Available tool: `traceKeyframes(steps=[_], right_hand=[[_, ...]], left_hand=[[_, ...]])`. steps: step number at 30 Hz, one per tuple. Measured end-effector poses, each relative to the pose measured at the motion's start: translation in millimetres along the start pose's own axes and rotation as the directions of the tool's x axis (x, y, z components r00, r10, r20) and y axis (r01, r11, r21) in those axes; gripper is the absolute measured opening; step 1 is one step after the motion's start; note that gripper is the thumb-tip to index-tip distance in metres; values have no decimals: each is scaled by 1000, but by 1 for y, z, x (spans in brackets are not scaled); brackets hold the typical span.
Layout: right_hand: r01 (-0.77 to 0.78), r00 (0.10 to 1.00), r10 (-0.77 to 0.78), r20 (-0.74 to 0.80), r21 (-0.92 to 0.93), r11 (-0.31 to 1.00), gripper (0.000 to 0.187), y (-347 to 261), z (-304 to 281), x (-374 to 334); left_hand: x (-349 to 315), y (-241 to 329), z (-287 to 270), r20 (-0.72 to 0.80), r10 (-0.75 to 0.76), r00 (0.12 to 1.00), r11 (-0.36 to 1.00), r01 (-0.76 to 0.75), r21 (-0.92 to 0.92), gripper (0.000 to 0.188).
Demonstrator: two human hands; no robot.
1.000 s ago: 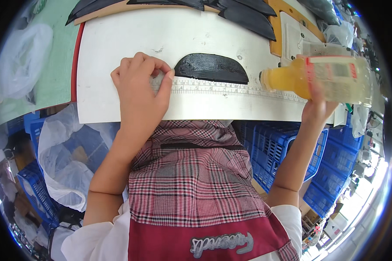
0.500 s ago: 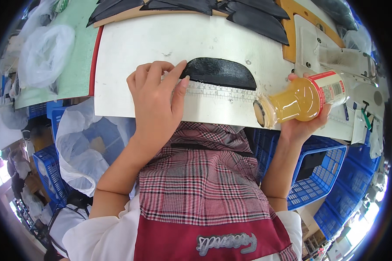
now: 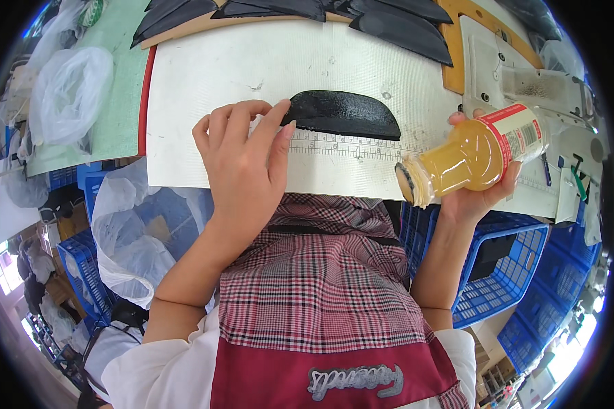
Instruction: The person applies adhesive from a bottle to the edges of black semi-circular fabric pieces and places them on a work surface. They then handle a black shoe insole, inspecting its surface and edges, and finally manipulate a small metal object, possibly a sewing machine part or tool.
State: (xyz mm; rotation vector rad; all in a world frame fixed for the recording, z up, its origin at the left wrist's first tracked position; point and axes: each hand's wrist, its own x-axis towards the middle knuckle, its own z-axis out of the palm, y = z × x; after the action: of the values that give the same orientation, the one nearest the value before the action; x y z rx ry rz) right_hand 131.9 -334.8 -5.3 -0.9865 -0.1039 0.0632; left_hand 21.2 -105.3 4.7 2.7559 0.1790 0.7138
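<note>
A black, curved flat piece [image 3: 344, 114] with a glossy, wet-looking surface lies on the white board [image 3: 205, 75], just beyond a printed ruler strip [image 3: 348, 144]. At its left end, my left hand [image 3: 242, 153] has thumb and forefinger closed at the edge; the other fingers are bent, and a bit of something white shows under them. My right hand [image 3: 481, 194] is wrapped round a clear bottle [image 3: 474, 160] of yellowish liquid with a red-and-white label. The bottle tilts, its wrapped, dark-ended mouth pointing left and down, apart from the black piece.
Several black pieces [image 3: 402, 37] are piled along the board's far edge, near a wooden frame [image 3: 457, 48]. Plastic bags [image 3: 71, 92] lie on the green surface at left. Blue crates [image 3: 501, 266] stand below the table at right, and a bag-lined bin [image 3: 126, 238] at left.
The bottle's mouth has dipped slightly down and left in my right hand. My left hand stays at the end of the black piece. The whole view has shifted a little.
</note>
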Motion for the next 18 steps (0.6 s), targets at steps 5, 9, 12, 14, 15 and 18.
traceKeyframes(steps=[5,9,12,14,15,18], right_hand=[[3,1000,-4,-19,-20,1000,72,-1,-1,0],[11,1000,-11,-18,-16,1000,73,0,-2,1],[25,1000,-25,2,2,1000,73,1,-1,2],[30,999,-31,27,32,999,73,2,-2,2],[30,998,-32,46,53,998,73,3,-2,2],[-10,995,3,97,72,997,73,8,2,-1]], left_hand=[[1,3,1,-12,22,1000,999,-23,-45,18],[7,3,1,89,-208,974,927,225,-301,16],[12,-1,-1,229,-418,879,728,475,-495,16],[15,-8,-2,310,-436,845,657,534,-532,17],[17,-8,-4,352,-439,826,661,563,-496,16],[20,-18,-10,402,-417,815,725,565,-394,15]])
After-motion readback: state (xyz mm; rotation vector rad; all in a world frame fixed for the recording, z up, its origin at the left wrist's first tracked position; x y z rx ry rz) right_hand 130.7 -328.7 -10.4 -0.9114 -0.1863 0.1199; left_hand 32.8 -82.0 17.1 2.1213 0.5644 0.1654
